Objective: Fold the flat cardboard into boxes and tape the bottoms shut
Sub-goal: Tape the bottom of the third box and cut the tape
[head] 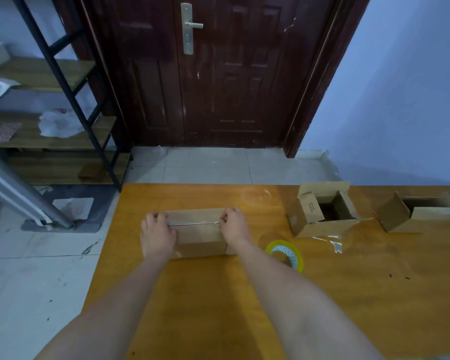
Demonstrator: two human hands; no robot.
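A brown cardboard box point(199, 231) lies bottom-up on the orange table point(218, 294), its two flaps closed with a seam across the middle and clear tape shining along it. My left hand point(157, 233) presses on the box's left end, fingers curled over the far edge. My right hand point(234, 226) grips the right end the same way. A roll of clear tape with a yellow core point(286, 253) stands just right of my right wrist.
Two folded boxes stand open-side up at the right: one point(322, 211) near the table's back edge, another point(416, 213) further right. A scrap of clear tape point(333, 242) lies in front of them. A metal shelf point(63, 120) and a dark door point(218, 74) are beyond.
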